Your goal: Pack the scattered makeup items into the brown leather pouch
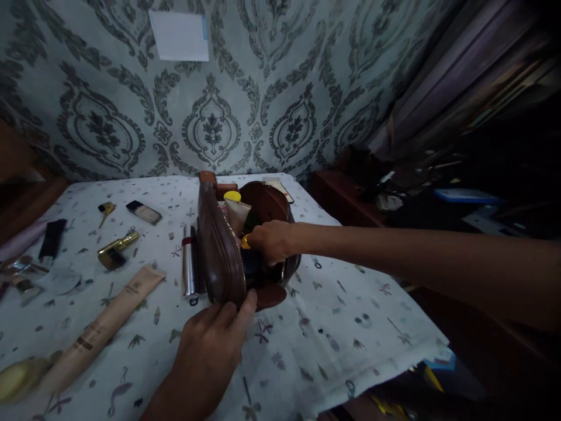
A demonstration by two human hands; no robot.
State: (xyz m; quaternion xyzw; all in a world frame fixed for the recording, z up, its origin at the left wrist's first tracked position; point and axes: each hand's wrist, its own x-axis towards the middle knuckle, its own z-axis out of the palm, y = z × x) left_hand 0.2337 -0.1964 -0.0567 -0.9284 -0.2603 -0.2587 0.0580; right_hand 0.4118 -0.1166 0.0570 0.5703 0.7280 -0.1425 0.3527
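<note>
A brown leather zip bag [219, 245] stands unzipped on the table, its mouth facing me. My left hand [210, 345] holds the bag's near lower edge, with thumb and fingers against the leather. Into the opening reaches my right hand [274, 241], its fingers curled beside a small yellow item [245, 241]; whatever they grip is hidden. Inside the bag a pale tube [237, 214] and a yellow cap [232, 196] show. A silver tube with a dark red band [189, 266] stands or lies against the bag's left side; which one I cannot tell.
On the patterned tablecloth [350, 327] at left lie a long beige tube [105, 327], a gold-capped bottle [117, 251], a small rectangular bottle [144, 212] and a gold item [106, 211]. A phone-like object [284, 192] lies behind the bag. The patterned wall [245, 105] borders the far side.
</note>
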